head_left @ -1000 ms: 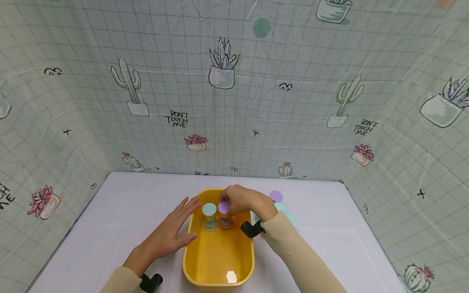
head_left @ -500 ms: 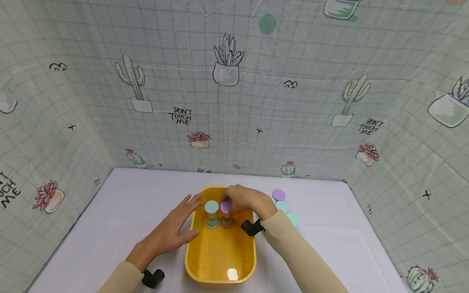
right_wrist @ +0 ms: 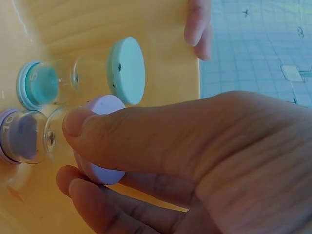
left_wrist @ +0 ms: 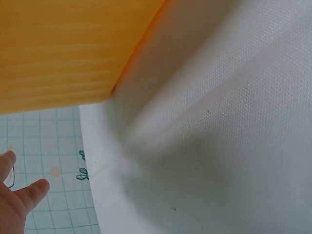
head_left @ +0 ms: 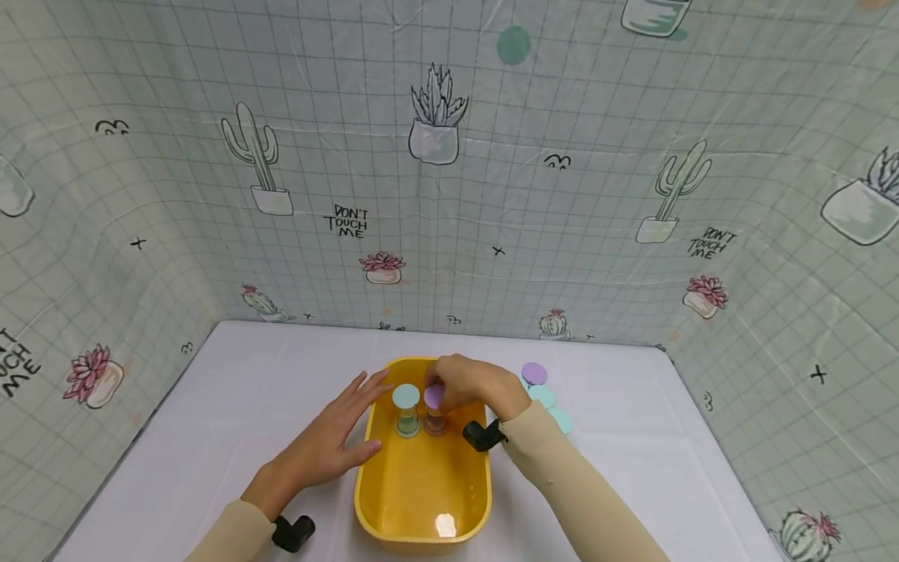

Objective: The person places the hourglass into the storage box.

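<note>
In the head view a yellow plastic bin [head_left: 424, 499] stands on the white table. Two sand timers stand upright side by side in its far half: a teal one [head_left: 406, 396] marked 5 and a purple one [right_wrist: 104, 105] marked 10. My right hand [head_left: 472, 384] reaches over the right rim and holds the purple timer, thumb and fingers around its upper part near the cap. My left hand [head_left: 319, 441] lies along the bin's left rim with fingers spread and grips nothing. In the left wrist view only two of its fingertips show, beside the bin's outer wall [left_wrist: 63, 53].
To the right of the bin, partly behind my right forearm, several more sand timers stand on the table, with a purple cap [head_left: 534, 374] and teal caps [head_left: 541, 396] showing. A patterned cloth [head_left: 449, 195] hangs behind the table and along both sides.
The head view shifted slightly between the first frame and the second. Both hands and the two timers in the bin keep their places.
</note>
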`<state>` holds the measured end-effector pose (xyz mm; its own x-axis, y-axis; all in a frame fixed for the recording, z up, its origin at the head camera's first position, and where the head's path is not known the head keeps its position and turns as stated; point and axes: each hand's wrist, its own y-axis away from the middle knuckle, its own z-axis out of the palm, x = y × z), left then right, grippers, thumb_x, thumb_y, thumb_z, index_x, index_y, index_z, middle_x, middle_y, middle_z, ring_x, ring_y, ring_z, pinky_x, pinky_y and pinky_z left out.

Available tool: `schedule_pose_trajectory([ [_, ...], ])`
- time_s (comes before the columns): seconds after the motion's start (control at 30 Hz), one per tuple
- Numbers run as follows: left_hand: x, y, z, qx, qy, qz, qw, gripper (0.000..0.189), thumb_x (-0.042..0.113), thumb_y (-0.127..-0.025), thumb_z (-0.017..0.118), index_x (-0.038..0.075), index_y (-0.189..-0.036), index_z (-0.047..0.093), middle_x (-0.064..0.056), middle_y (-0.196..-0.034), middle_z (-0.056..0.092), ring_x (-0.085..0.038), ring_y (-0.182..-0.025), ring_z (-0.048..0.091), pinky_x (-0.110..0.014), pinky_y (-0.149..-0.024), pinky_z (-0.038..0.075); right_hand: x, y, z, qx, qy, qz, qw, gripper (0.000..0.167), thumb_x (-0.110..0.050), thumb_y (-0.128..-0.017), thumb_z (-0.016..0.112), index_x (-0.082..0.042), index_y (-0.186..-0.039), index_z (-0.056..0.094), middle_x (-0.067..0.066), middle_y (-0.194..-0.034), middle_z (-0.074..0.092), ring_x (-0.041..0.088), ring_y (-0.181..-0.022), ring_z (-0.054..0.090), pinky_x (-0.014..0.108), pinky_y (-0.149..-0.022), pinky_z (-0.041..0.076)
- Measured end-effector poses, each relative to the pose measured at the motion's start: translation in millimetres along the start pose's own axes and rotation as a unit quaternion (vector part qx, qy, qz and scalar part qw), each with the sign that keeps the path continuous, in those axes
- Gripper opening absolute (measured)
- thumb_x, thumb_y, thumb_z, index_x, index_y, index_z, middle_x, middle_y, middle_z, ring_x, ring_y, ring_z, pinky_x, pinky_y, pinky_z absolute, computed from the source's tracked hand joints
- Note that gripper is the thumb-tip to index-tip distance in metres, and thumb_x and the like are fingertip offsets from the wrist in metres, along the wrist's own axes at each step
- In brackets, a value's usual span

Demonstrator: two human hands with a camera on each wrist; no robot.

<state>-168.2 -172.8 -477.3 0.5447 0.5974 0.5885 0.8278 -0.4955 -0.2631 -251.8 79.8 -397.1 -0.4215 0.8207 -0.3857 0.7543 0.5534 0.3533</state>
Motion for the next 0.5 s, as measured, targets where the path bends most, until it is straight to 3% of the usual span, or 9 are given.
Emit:
schedule_pose_trajectory([
  [0.37, 0.2, 0.2, 0.2, 0.002, 0.004, 0.004, 1.0000, 0.070, 0.044, -0.096, 0.061, 0.026, -0.160, 0.038, 0.009, -0.172, 0.023, -0.041, -0.158, 0.020, -0.079, -0.112, 0.028, -0.4, 2.5, -2.2, -0.001, -0.005, 0.018, 0.9998, 0.021, -0.011, -0.087, 0.081, -0.014, -0.108, 0.076, -0.003, -0.095, 0.068, 0.015, -0.087, 0.059, 0.030, -0.083, 0.055],
  [0.5, -0.6, 0.6, 0.4, 0.001, 0.004, 0.001, 1.0000, 0.070, 0.045, -0.096, 0.061, 0.027, -0.160, 0.038, 0.010, -0.172, 0.022, -0.041, -0.158, 0.020, -0.079, -0.113, 0.028, -2.0, 5.4, -3.6, 0.004, -0.001, 0.018, 0.9998, 0.026, -0.010, -0.090, 0.078, -0.012, -0.116, 0.075, 0.000, -0.102, 0.071, 0.017, -0.090, 0.061, 0.032, -0.087, 0.057],
])
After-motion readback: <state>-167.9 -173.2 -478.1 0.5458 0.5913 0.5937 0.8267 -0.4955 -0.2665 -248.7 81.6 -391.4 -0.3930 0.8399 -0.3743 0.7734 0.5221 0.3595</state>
